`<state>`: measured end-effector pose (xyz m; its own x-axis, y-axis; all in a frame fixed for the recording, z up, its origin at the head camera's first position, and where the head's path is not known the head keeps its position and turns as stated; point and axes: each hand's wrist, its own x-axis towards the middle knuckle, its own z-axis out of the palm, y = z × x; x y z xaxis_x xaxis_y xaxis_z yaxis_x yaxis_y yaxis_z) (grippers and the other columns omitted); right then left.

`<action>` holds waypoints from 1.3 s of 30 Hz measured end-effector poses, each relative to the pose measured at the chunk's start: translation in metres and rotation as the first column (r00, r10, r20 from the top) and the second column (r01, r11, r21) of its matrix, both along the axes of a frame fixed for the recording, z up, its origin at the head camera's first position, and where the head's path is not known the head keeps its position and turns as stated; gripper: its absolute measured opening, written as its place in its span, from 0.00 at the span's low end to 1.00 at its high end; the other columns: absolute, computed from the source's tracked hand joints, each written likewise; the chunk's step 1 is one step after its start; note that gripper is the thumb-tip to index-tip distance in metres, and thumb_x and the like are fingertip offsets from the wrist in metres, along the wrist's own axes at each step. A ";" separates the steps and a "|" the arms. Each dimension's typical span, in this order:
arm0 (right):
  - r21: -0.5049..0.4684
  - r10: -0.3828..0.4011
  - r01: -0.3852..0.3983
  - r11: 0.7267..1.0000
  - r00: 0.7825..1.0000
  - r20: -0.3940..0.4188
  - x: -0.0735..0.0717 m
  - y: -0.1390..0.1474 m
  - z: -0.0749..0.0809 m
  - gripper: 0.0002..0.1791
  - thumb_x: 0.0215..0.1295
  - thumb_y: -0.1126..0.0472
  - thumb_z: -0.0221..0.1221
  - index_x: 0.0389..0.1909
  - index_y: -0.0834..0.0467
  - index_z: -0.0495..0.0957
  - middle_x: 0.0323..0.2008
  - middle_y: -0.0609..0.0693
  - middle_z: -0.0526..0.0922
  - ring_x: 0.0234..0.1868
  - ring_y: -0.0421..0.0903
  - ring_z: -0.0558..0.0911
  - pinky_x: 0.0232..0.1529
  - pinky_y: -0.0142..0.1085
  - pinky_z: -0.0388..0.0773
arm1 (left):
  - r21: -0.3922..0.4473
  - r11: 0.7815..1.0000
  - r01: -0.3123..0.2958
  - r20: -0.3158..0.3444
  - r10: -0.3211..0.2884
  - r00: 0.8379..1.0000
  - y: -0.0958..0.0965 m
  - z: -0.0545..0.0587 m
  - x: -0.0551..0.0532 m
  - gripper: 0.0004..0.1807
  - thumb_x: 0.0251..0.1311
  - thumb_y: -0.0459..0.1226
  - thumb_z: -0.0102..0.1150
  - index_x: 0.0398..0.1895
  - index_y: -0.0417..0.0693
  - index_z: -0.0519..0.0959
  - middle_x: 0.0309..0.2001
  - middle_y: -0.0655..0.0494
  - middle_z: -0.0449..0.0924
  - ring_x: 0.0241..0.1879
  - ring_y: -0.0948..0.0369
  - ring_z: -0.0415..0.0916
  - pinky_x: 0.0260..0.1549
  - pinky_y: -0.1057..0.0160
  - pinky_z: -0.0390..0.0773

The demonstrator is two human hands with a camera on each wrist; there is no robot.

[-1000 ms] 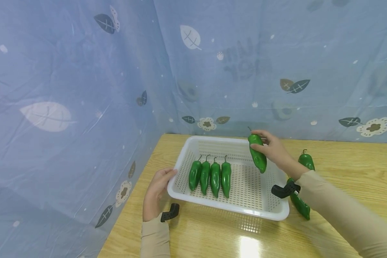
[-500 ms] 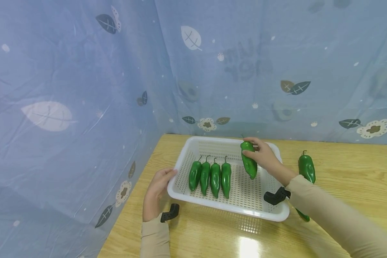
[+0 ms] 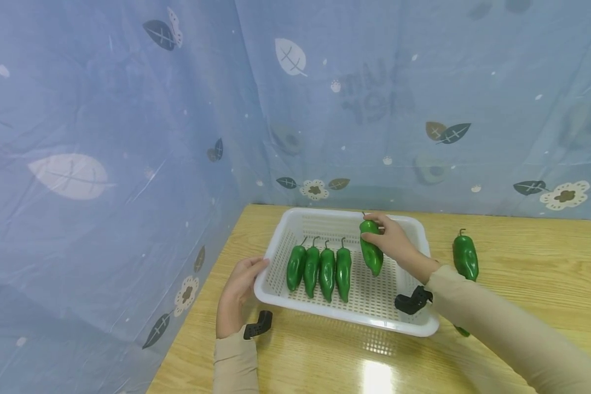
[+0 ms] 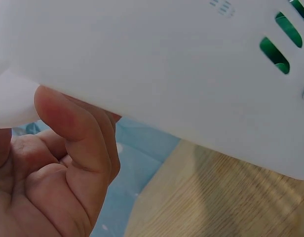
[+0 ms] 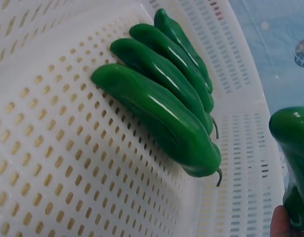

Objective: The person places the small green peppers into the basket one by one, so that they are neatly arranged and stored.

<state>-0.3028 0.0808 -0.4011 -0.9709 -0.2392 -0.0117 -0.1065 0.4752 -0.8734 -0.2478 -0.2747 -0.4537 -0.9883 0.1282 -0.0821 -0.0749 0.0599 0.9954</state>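
Observation:
A white perforated plastic basket (image 3: 345, 317) stands on the table, and my left hand (image 3: 237, 282) grips its left rim. In the left wrist view the fingers (image 4: 88, 133) curl up against the basket's underside. Several green peppers (image 3: 343, 271) lie side by side in its left half, stems toward the back. My right hand (image 3: 393, 241) pinches another green pepper (image 3: 371, 254) near its stem end, above the basket floor to the right of the row. The right wrist view shows part of that held pepper (image 5: 295, 143) at the right edge, apart from the row.
On the wooden table (image 3: 532, 262), right of the basket, lies a green pepper (image 3: 465, 254). The tip of another pepper (image 3: 462, 331) shows past the right sleeve (image 3: 492, 317), which hides the rest. A blue patterned curtain (image 3: 354, 109) hangs behind and at the left.
My right hand has moved left and somewhat downward with its pepper, from the basket's right side closer to the row. The left hand keeps its grip on the rim.

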 end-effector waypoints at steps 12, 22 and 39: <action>0.049 0.003 -0.002 0.999 1.000 -0.004 -0.001 -0.013 -0.007 0.30 0.66 0.59 0.55 0.66 0.62 0.60 0.62 0.69 0.65 0.58 0.64 0.72 0.41 0.46 0.81 | -0.001 1.000 -0.016 0.017 0.016 1.000 -0.002 0.000 0.001 0.23 0.69 0.40 0.47 0.59 0.30 0.69 0.54 0.32 0.76 0.49 0.44 0.79 0.43 0.54 0.82; 0.158 0.024 -0.011 0.987 0.997 -0.080 0.004 -0.017 -0.015 0.27 0.64 0.62 0.56 0.62 0.64 0.64 0.53 0.68 0.72 0.47 0.60 0.78 0.36 0.43 0.82 | -0.003 1.000 0.002 0.004 -0.002 1.000 -0.002 -0.002 -0.001 0.24 0.69 0.40 0.48 0.60 0.29 0.69 0.55 0.31 0.74 0.51 0.43 0.78 0.44 0.54 0.82; 0.205 0.006 -0.008 0.979 1.000 0.011 0.009 -0.033 -0.019 0.27 0.62 0.64 0.57 0.61 0.65 0.64 0.51 0.68 0.74 0.43 0.56 0.80 0.36 0.40 0.83 | -0.004 1.000 -0.010 0.009 0.010 1.000 -0.001 0.001 0.002 0.23 0.69 0.39 0.47 0.60 0.30 0.69 0.54 0.33 0.75 0.50 0.46 0.79 0.44 0.54 0.82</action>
<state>-0.2940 0.0481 -0.4203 -0.9687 -0.2378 -0.0709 -0.1024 0.6434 -0.7586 -0.2458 -0.2754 -0.4528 -0.9888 0.1179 -0.0919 -0.0849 0.0634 0.9944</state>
